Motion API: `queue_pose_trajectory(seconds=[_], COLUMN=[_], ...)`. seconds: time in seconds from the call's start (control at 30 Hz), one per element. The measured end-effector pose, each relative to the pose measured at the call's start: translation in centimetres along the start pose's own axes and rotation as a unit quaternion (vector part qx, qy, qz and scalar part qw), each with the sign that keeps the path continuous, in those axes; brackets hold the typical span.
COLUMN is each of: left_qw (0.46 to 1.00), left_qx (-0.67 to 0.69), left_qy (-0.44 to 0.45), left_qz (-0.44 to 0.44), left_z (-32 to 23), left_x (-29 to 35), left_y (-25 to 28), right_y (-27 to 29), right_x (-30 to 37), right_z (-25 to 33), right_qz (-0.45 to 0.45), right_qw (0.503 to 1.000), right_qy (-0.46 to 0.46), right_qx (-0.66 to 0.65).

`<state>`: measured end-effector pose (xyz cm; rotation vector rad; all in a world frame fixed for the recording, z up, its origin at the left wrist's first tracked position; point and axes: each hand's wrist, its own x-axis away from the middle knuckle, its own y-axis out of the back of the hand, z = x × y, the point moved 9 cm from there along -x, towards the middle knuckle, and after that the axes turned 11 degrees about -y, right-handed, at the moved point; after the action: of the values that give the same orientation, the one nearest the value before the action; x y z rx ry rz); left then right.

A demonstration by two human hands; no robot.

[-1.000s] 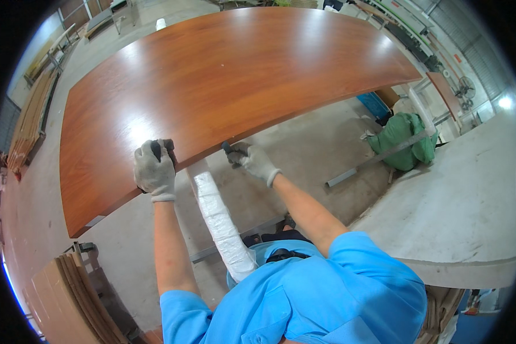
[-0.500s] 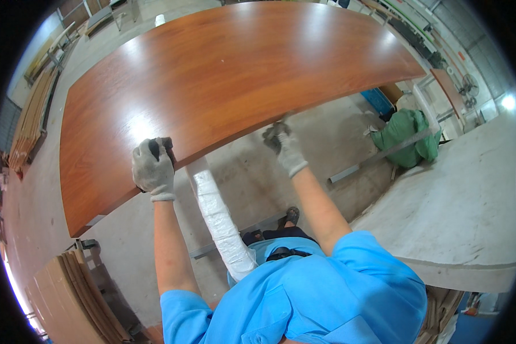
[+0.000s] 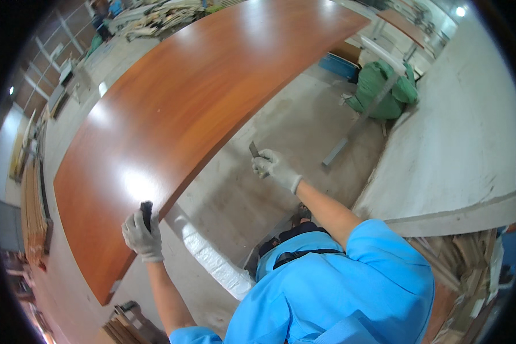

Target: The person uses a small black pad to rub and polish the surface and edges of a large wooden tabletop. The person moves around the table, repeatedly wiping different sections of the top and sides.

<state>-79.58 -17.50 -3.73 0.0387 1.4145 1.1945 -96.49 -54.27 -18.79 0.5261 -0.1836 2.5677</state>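
Note:
A glossy red-brown wooden panel [image 3: 172,109] stretches from the near left to the far right. At its near edge is my left hand [image 3: 143,236], in a light grey work glove, closed around a small black object [image 3: 147,215] whose kind I cannot make out. My right hand [image 3: 274,168], gloved the same way, is off the panel, above the floor to the right of the edge. A flat grey blade like a scraper [image 3: 254,150] sticks up from its closed fingers. The grip end is hidden in the glove.
A white plastic-wrapped bar [image 3: 212,252] runs from below the panel toward my waist. At the right lies a large pale grey board [image 3: 447,137]. Green sacking [image 3: 378,92] and a blue box [image 3: 339,66] lie beyond the metal frame leg [image 3: 335,152]. Stacked boards [image 3: 34,206] lean at the left.
The view has turned, so the panel now slants more steeply. My right hand has drawn back from the panel's edge, and the blade now shows clearly. My left hand stays at the edge.

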Motion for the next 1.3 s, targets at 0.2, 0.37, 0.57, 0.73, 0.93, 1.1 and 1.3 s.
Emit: queue_pose_trajectory(seconds=[0.2,0.37,0.57,0.73,0.93,1.1,1.3], left_qw=[0.982,0.976,0.969,0.965,0.958,0.922,0.803], left_qx=[0.019,0.057,0.098,0.117,0.138,0.069,0.38], left_qy=[-0.158,-0.173,-0.183,-0.195,-0.198,-0.294,-0.431], left_qz=[0.105,0.122,0.135,0.134,0.157,0.241,0.158], left_z=[-6.5,-14.5,-24.8,-34.8,-46.2,-57.9,-62.6], left_x=[-4.7,-11.7,-21.0,-29.4,-38.9,-43.1,-39.6], left_y=[-3.9,-7.9,-13.5,-18.2,-24.2,-26.7,-19.0], right_y=[10.8,18.5,25.8,32.8,41.2,46.0,50.7], right_x=[2.7,2.1,-1.3,-4.8,-7.8,-7.9,-4.0], right_z=[-1.2,-3.4,-4.2,-2.5,-1.0,-1.5,-3.8], right_qz=[-0.123,-0.2,-0.212,-0.21,-0.218,-0.219,-0.29], right_qw=[0.992,0.971,0.968,0.967,0.964,0.956,0.937], right_qy=[0.009,-0.004,-0.008,-0.013,-0.001,0.009,-0.024], right_qx=[-0.039,-0.129,-0.136,-0.144,-0.154,-0.195,-0.194])
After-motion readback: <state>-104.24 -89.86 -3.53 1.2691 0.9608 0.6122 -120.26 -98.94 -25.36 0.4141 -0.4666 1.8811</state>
